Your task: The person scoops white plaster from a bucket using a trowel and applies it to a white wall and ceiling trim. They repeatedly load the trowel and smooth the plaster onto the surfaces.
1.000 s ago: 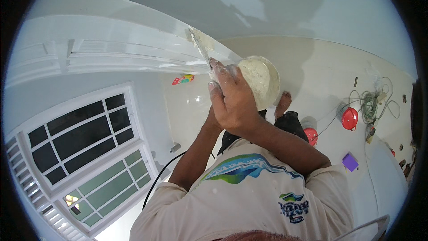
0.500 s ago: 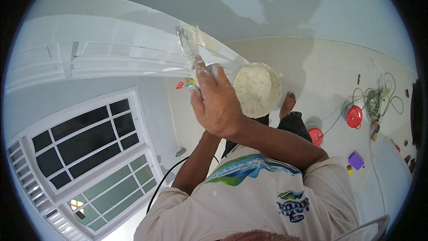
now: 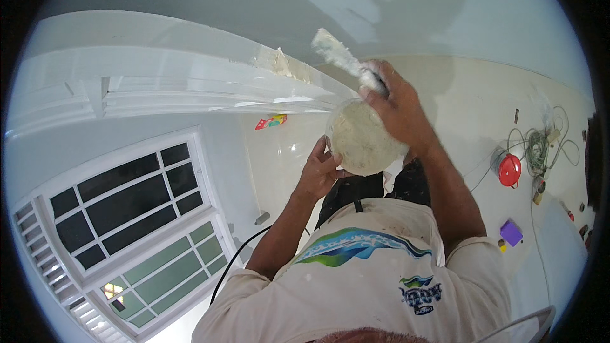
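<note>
My right hand (image 3: 400,103) is closed round the handle of a putty knife (image 3: 337,51), whose blade is coated with pale putty and points up and to the left. Below it, a round tub of cream-coloured putty (image 3: 365,136) is held by its left rim in my left hand (image 3: 321,170), thumb over the edge. A smear of fresh putty (image 3: 283,65) clings to the white door frame (image 3: 210,44), left of the knife and apart from it. The fingers under the tub are partly hidden.
A red bucket (image 3: 509,169), coiled cable (image 3: 537,150) and a purple object (image 3: 510,232) lie on the floor to the right. At left is a white-framed window (image 3: 133,197). A red and yellow wrapper (image 3: 271,122) lies beyond the tub. A black cord (image 3: 238,248) runs beside my left arm.
My right hand has pulled the putty knife off the door frame and swung right, above the tub. The tub and my left hand, hidden before behind the right, now show more fully.
</note>
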A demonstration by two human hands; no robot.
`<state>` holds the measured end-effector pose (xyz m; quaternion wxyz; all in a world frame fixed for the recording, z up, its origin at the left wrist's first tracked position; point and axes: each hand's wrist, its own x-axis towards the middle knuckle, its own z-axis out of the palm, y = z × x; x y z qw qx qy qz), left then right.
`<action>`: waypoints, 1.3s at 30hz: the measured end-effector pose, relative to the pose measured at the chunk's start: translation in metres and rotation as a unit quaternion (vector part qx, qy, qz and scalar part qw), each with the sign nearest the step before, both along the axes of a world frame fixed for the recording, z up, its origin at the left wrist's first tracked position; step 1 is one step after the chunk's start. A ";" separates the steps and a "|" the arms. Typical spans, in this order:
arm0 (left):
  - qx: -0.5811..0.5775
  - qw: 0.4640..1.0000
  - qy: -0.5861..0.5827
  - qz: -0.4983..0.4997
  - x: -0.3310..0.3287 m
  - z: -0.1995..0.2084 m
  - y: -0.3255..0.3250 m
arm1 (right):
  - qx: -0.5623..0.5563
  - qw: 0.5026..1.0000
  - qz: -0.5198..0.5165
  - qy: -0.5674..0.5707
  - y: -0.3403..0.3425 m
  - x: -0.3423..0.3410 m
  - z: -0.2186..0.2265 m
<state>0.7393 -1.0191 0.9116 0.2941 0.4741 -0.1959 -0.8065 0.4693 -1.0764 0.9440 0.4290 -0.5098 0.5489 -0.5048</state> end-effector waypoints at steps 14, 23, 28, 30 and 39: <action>0.019 0.999 -0.044 0.018 0.031 -0.015 0.006 | -0.183 0.961 0.187 -0.087 -0.143 0.004 -0.055; 0.008 0.999 -0.018 0.029 0.030 -0.014 0.012 | -0.205 0.957 0.191 -0.067 -0.142 -0.010 -0.037; 0.004 1.000 -0.030 0.004 0.027 -0.016 0.007 | -0.198 0.966 0.164 -0.024 -0.147 -0.013 -0.043; 0.004 1.000 -0.020 0.008 0.029 -0.018 0.010 | -0.100 0.987 0.123 0.028 -0.138 -0.024 -0.050; -0.028 0.999 -0.010 0.031 0.045 -0.033 0.030 | 0.114 0.945 0.016 -0.307 0.042 0.109 -0.035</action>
